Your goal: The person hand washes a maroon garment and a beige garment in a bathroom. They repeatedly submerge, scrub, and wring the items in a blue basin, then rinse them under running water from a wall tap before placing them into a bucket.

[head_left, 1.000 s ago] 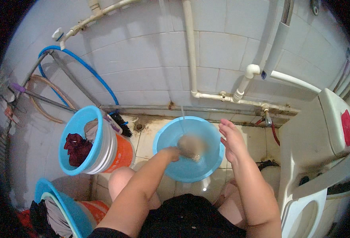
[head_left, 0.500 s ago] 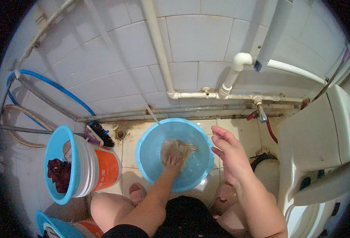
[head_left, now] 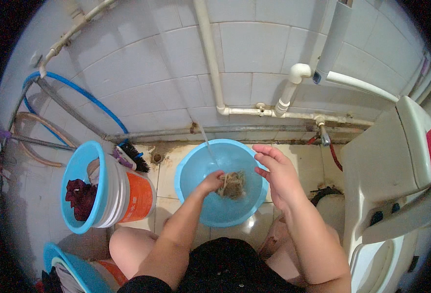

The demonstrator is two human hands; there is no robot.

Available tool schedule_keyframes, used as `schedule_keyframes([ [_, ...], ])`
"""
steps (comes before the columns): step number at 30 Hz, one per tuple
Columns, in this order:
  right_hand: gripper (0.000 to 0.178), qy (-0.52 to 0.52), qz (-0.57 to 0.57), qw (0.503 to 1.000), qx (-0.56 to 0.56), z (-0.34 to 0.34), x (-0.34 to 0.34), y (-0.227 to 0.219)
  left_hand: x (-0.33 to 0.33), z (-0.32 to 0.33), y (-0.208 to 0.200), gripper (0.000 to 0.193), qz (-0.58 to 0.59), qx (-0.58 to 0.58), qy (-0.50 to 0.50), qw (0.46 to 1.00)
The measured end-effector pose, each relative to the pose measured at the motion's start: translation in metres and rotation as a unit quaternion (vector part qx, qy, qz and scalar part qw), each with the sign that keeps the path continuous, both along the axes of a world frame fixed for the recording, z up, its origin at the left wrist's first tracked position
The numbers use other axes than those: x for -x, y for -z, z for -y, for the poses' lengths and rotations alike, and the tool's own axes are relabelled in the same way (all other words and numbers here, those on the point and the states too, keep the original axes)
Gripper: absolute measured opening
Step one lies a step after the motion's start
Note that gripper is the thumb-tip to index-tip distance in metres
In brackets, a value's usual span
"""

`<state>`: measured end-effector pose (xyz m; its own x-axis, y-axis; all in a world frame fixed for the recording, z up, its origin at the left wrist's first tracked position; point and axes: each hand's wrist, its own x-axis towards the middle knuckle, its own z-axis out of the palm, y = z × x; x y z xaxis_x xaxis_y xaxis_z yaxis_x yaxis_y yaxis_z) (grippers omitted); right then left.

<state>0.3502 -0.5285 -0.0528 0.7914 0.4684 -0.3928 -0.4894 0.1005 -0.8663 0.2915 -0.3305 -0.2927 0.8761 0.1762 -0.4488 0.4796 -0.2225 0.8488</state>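
Note:
A round light-blue basin (head_left: 220, 217) stands on the floor in front of me, with a thin stream of water (head_left: 205, 136) falling into it from above. Inside, my left hand (head_left: 212, 181) is closed on one edge of a wet, beige, coarse-looking cloth (head_left: 234, 186), which hangs bunched to the right of the fingers. The exact kind of cloth cannot be made out. My right hand (head_left: 280, 171) is held up over the basin's right rim, fingers apart and slightly curled, holding nothing.
To the left, a white bucket (head_left: 117, 195) carries a blue basin (head_left: 99, 151) with dark red clothing (head_left: 82, 200). Another blue basin (head_left: 76, 266) with clothes sits below it. A black-bristled brush (head_left: 136, 156) lies by the wall. Pipes (head_left: 254, 113) run along the tiles; a toilet (head_left: 381, 161) stands right.
The cloth has moved from lying spread under my left hand to being gathered at its fingers, right of it. The right hand stays raised. The whole view has shifted slightly.

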Motion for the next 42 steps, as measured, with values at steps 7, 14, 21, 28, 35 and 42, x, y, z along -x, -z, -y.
schedule_keyframes([
  [7, 0.020, 0.003, 0.009, 1.000, 0.011, -0.002, 0.000, -0.004, 0.002, -0.029, -0.045, 0.032, 0.056, -0.167, 0.363, 0.915],
  [14, 0.020, -0.012, 0.011, 1.000, 0.026, -0.002, 0.001, 0.001, 0.052, -0.002, 0.092, 0.054, -0.032, -0.311, 0.241, 0.919],
  [21, 0.023, -0.016, 0.000, 0.999, 0.038, -0.002, 0.001, 0.010, 0.056, 0.032, 0.089, 0.047, -0.148, -0.417, 0.422, 0.791],
  [28, 0.021, -0.049, -0.002, 0.998, 0.049, 0.001, -0.001, 0.013, 0.049, 0.008, 0.107, 0.033, -0.087, -0.385, 0.240, 0.887],
  [35, 0.022, -0.034, 0.054, 0.998, 0.027, -0.009, 0.009, 0.002, 0.016, 0.002, 0.030, 0.030, -0.149, -0.193, 0.455, 0.856],
  [42, 0.019, -0.054, 0.044, 0.997, 0.030, -0.003, 0.005, 0.000, -0.009, -0.009, -0.109, 0.035, -0.182, -0.213, 0.406, 0.870],
])
